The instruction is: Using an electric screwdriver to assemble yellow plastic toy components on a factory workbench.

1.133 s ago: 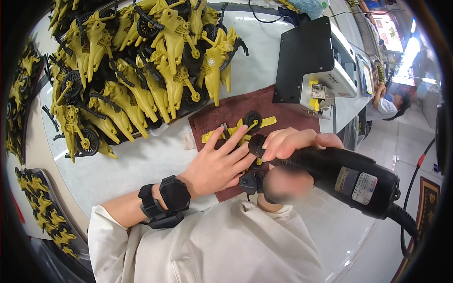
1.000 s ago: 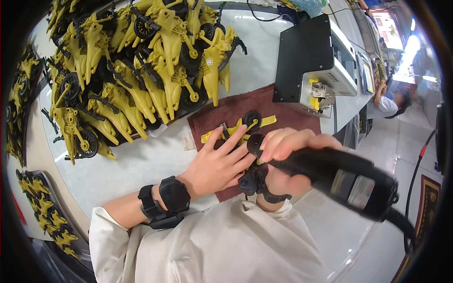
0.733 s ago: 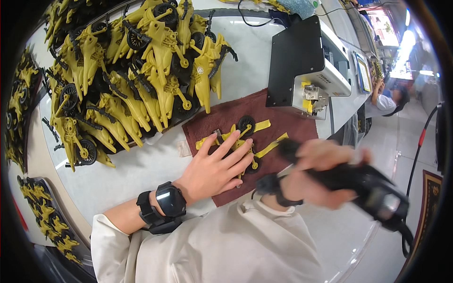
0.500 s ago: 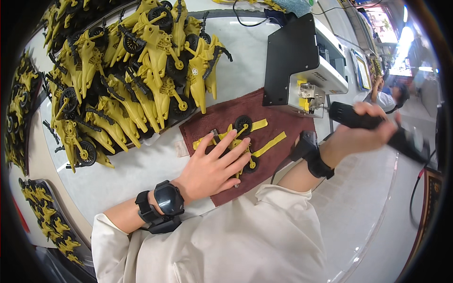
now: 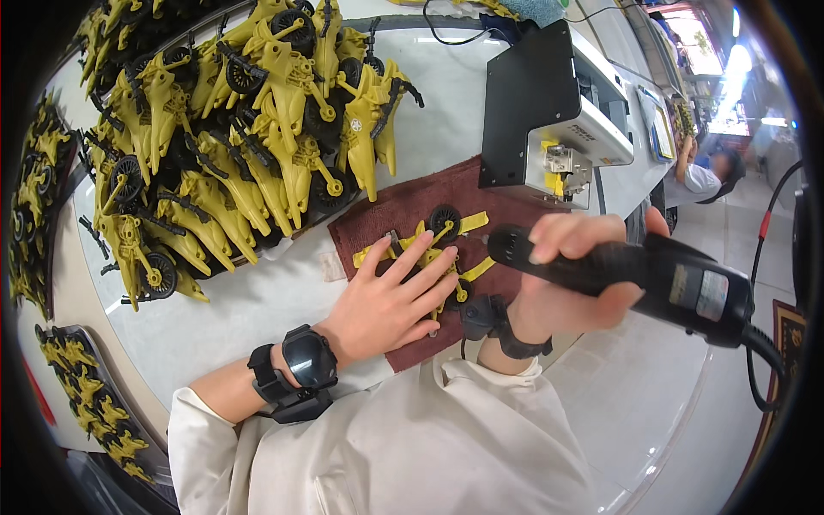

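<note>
My left hand [image 5: 386,296] lies with fingers spread over a yellow toy motorcycle part with black wheels [image 5: 445,223], which rests on a maroon cloth [image 5: 378,221]. The hand covers much of the part; yellow strips stick out to its right. My right hand [image 5: 571,283] is closed around a black electric screwdriver [image 5: 661,283], held nearly level with its cord trailing right. The tool's front end points left, close to the yellow strips. Whether the tip touches anything I cannot tell.
A heap of yellow toy motorcycles [image 5: 223,163] fills the left of the table. Beyond the cloth stands a black-and-white screw feeder [image 5: 549,120]. A tray of small yellow parts [image 5: 94,395] is at lower left. Another person [image 5: 704,176] sits at far right.
My right hand has brought the electric screwdriver away from the screw feeder, leftward and nearer to me, toward the toy part. My left hand stays almost where it was.
</note>
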Demonstrator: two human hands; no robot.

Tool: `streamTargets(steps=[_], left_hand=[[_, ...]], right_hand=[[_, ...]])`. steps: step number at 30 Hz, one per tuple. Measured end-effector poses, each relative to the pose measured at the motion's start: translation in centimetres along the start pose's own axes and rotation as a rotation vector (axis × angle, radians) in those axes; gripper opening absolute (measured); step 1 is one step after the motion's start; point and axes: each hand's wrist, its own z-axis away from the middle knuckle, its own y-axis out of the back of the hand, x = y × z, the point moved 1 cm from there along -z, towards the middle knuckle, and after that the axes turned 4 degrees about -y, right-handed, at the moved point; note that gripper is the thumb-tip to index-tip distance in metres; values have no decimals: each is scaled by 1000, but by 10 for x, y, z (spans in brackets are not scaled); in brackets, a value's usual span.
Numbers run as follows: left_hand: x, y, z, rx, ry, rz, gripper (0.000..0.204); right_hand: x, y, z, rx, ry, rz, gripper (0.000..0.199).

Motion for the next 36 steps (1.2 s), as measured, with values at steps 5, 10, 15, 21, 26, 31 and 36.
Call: streamTargets(steps=[5,10,15,21,26,31,36], left_hand=[[-1,-4,0,-26,-5,37,61],[-1,-2,0,-33,4,33,61],[-3,-4,0,-55,7,31,60],[-2,-3,-1,-54,-1,20,61],[-3,-3,0,-55,2,31,62],[-3,-3,-1,-55,0,29,62],[-2,-1,-3,-50,6,46,61]], right_hand=[[12,-1,-3,-74,-47,-81,79],[25,-4,-4,-98,-62,25,60],[37,1,3,-112,-91,-17,60],[12,3,-4,-42,2,-96,78],[22,3,2,-88,-56,-110,79],[29,0,8,-72,-82,-37,75],[32,2,7,-79,-119,31,71]])
